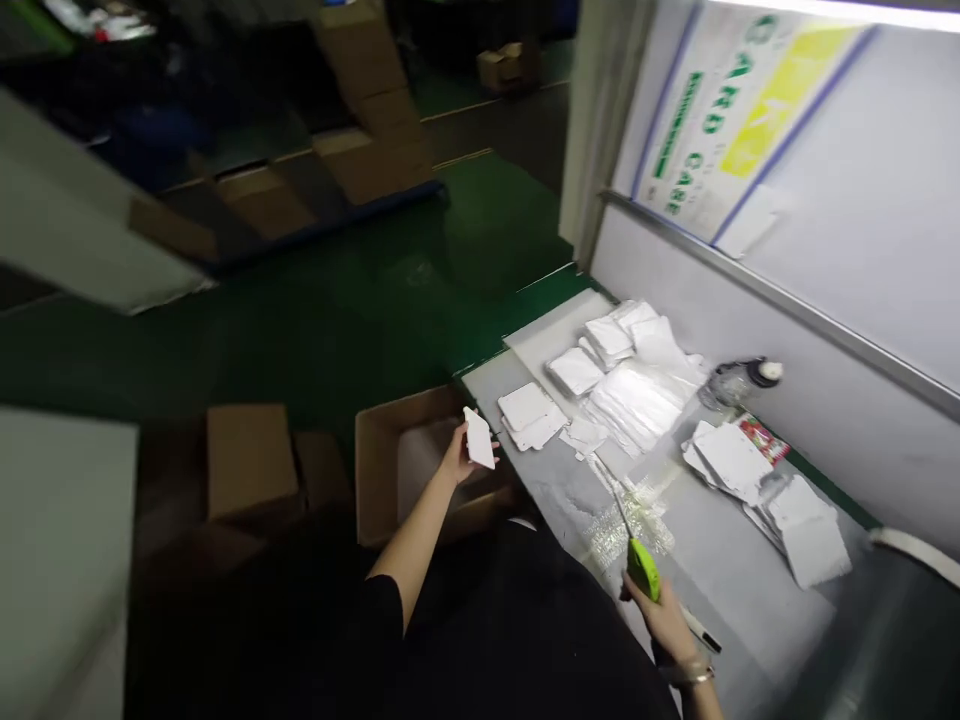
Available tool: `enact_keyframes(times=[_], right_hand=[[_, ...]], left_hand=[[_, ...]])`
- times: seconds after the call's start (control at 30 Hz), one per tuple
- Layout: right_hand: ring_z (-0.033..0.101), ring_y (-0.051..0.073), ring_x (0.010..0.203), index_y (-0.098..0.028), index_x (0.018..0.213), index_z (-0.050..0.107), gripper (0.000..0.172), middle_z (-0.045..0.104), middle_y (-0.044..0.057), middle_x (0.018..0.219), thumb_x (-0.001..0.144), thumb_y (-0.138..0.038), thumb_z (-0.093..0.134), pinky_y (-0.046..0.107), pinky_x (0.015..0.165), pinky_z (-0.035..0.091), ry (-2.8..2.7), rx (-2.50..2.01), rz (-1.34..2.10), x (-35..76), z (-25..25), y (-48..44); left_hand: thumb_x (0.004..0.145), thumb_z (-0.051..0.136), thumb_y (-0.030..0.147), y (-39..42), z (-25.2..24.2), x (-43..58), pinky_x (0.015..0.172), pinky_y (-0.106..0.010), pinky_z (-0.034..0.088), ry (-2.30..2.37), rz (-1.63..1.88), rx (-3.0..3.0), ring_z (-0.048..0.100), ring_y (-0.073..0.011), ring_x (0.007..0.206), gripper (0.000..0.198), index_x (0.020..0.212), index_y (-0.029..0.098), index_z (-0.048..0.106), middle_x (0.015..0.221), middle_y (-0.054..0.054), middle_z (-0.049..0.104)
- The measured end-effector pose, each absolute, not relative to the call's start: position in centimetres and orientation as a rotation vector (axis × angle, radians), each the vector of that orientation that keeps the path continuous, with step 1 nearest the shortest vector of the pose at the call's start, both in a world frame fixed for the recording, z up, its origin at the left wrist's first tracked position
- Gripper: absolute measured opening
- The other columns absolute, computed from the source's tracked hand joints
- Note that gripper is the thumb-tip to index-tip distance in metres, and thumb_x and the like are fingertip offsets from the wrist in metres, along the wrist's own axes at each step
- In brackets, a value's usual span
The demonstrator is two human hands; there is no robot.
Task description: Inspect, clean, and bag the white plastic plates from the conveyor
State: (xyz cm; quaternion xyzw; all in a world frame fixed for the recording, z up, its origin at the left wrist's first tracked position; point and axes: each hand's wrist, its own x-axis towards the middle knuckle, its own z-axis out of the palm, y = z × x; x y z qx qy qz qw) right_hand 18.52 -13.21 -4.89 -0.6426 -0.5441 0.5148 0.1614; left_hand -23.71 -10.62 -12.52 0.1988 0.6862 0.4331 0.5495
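Observation:
My left hand (459, 456) is over the edge of an open cardboard box (375, 480) and holds a white rectangular piece (480, 440) upright between thumb and fingers. My right hand (664, 618), low over the table, is closed around a green-handled tool (643, 568) with a long, thin shaft. The shaft points away toward white scraps; its exact kind is unclear. Close to the left hand lies a small stack of white pieces (531, 412) on the table's edge. A white pen-like stick with a black end (703, 632) rests beside my right hand.
Farther back are stacked white pieces (576, 370) and white plastic bags (637, 400). A clear bottle (731, 385) stands by the wall panel. More white pieces (731, 460) lie at right. Cardboard boxes (251, 460) sit on the floor to the left.

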Motion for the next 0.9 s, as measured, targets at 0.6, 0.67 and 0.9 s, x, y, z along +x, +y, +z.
enact_keyframes(times=[0.6,0.67,0.9], right_hand=[[0.058,0.013,0.050,-0.016,0.061,0.061,0.024,0.060,-0.001,0.053,0.073,-0.033,0.073,0.028,0.056,0.049,-3.034,-0.622,2.090,-4.8,0.3,-12.0],[0.063,0.014,0.069,-0.014,0.086,0.064,0.022,0.066,0.002,0.080,0.084,-0.035,0.065,0.030,0.066,0.053,-3.079,-0.602,2.031,-5.5,-0.8,-13.7],[0.061,0.020,0.095,-0.017,0.111,0.059,0.029,0.060,0.005,0.112,0.091,-0.038,0.055,0.036,0.080,0.053,-3.349,-0.548,1.792,-5.8,-1.6,-14.5]], left_hand=[[0.053,0.081,0.022,-40.1,-11.2,-17.7,0.093,-0.037,0.042,2.094,1.346,-0.218,0.052,-0.0242,0.105,0.082,0.127,0.029,0.047,0.112,-0.005,0.052],[0.052,0.082,0.024,-41.5,-11.1,-17.0,0.094,-0.040,0.040,2.167,1.300,-0.272,0.051,-0.0256,0.105,0.079,0.124,0.029,0.050,0.111,-0.006,0.052],[0.057,0.078,0.026,-44.3,-11.4,-15.7,0.085,-0.037,0.044,2.233,1.254,-0.439,0.055,-0.0232,0.096,0.075,0.125,0.029,0.048,0.107,-0.005,0.054]])
